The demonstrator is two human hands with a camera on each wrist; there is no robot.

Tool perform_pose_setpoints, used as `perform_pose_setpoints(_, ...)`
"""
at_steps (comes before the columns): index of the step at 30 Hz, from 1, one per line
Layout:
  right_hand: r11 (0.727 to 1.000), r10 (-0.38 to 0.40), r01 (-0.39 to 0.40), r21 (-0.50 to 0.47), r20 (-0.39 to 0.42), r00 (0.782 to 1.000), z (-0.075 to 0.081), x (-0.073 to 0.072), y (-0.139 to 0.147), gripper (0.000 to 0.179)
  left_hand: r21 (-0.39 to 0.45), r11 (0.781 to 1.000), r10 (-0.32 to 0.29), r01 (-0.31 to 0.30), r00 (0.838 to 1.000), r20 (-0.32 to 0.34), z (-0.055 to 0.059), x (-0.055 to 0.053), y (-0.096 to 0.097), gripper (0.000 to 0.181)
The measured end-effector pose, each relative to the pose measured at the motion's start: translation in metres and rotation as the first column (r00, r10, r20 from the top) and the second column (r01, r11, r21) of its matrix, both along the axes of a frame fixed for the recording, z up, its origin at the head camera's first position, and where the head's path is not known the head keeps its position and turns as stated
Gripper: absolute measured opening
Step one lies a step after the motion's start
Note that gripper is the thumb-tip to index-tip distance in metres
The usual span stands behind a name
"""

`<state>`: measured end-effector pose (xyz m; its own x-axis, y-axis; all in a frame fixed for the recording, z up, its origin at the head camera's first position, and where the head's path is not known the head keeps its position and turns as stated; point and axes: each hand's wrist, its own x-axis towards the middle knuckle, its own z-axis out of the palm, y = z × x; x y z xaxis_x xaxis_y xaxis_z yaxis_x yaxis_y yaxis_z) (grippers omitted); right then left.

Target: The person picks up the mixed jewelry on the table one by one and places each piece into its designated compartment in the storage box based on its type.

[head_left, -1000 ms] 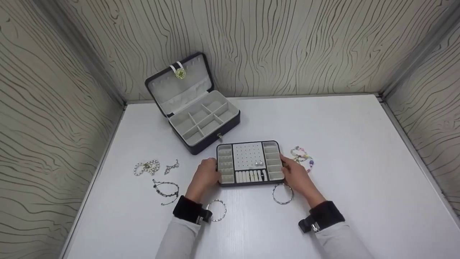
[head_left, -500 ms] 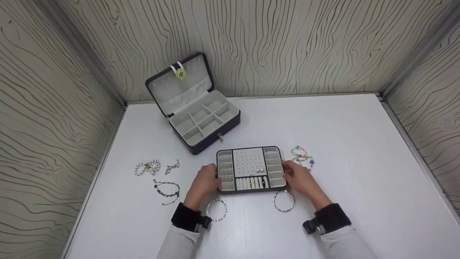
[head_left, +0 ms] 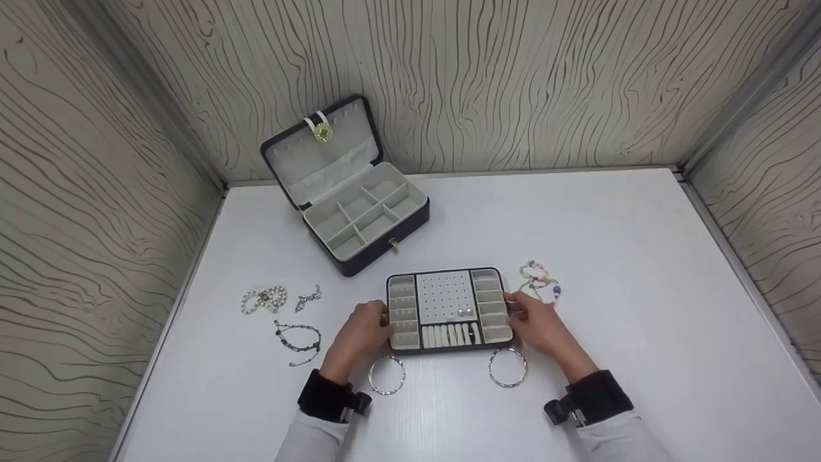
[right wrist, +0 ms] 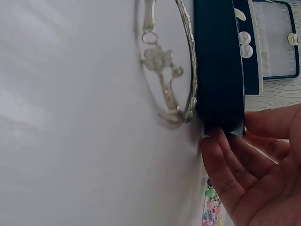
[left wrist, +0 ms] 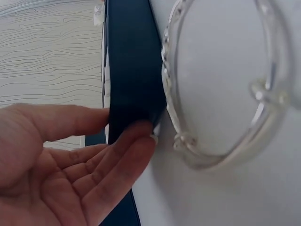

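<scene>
A dark-edged jewelry tray (head_left: 446, 295) lies near the middle of the table, with light side compartments, a dotted earring panel holding two pearl earrings (head_left: 465, 312), and a ring row with a few rings. My left hand (head_left: 362, 330) grips its left end; in the left wrist view the thumb is against the dark wall (left wrist: 134, 61) and the fingers curl at its lower edge. My right hand (head_left: 539, 324) holds the right end likewise. Close to the tray's front lie two silver bangles, a left bangle (head_left: 371, 375) and a right bangle (head_left: 490, 367).
Behind the tray stands a dark jewelry box (head_left: 391, 231), lid raised, with several divided compartments. At left lie a pearl bracelet (head_left: 280, 297), a silver chain piece (head_left: 309, 298) and a dark beaded bracelet (head_left: 317, 340). A colorful beaded bracelet (head_left: 556, 291) is beyond my right hand.
Both hands have drawn the tray toward me. The right bangle has slid the same way, just ahead of the tray's front edge. The box and left-side jewelry stay put.
</scene>
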<state>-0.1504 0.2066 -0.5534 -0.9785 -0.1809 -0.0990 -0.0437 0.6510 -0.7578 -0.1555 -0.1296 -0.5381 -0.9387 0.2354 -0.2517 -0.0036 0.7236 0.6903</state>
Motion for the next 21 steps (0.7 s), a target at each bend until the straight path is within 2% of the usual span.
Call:
perform_pose_setpoints(2, 1.0, -0.006, 0.006, -0.006, 0.004, 1.0, 0.0, 0.0, 0.0, 0.042, 0.008, 1.0, -0.011, 0.011, 1.0, -0.029, 0.001, -0.003, -0.007, 0.026)
perform_pose_setpoints(4, 1.0, -0.011, 0.011, -0.007, 0.007, 1.0, -0.001, 0.001, -0.001, 0.043, 0.019, 1.0, 0.009, -0.008, 0.997, -0.074, 0.003, -0.008, -0.014, 0.028)
perform_pose_setpoints(6, 1.0, -0.017, 0.017, -0.01, 0.009, 1.0, -0.002, 0.001, -0.001, 0.043, 0.046, 0.996, 0.078, -0.073, 0.99, -0.117, 0.005, -0.013, -0.021, 0.029)
perform_pose_setpoints(8, 1.0, -0.021, 0.021, -0.016, 0.016, 1.0, -0.002, 0.001, -0.001, 0.042, 0.082, 0.983, 0.178, -0.167, 0.97, -0.163, 0.007, -0.02, -0.028, 0.03)
perform_pose_setpoints(10, 1.0, -0.021, 0.022, -0.019, 0.024, 0.999, -0.002, 0.001, -0.001, 0.042, 0.135, 0.953, 0.294, -0.272, 0.937, -0.189, 0.01, -0.028, -0.034, 0.032)
perform_pose_setpoints(12, 0.999, -0.027, 0.027, -0.024, 0.033, 0.999, -0.003, 0.001, -0.001, 0.042, 0.194, 0.913, 0.393, -0.358, 0.899, -0.192, 0.012, -0.036, -0.039, 0.036)
perform_pose_setpoints(15, 0.999, -0.036, 0.037, -0.03, 0.052, 0.998, -0.004, 0.001, 0.0, 0.044, 0.246, 0.865, 0.484, -0.438, 0.856, -0.181, 0.013, -0.049, -0.046, 0.042)
perform_pose_setpoints(19, 0.998, -0.041, 0.045, -0.045, 0.074, 0.996, -0.006, 0.002, 0.002, 0.046, 0.297, 0.813, 0.548, -0.5, 0.831, -0.1, 0.012, -0.066, -0.052, 0.052)
perform_pose_setpoints(21, 0.998, -0.04, 0.045, -0.055, 0.078, 0.996, -0.008, 0.002, 0.004, 0.047, 0.351, 0.77, 0.574, -0.532, 0.818, -0.019, 0.012, -0.073, -0.054, 0.055)
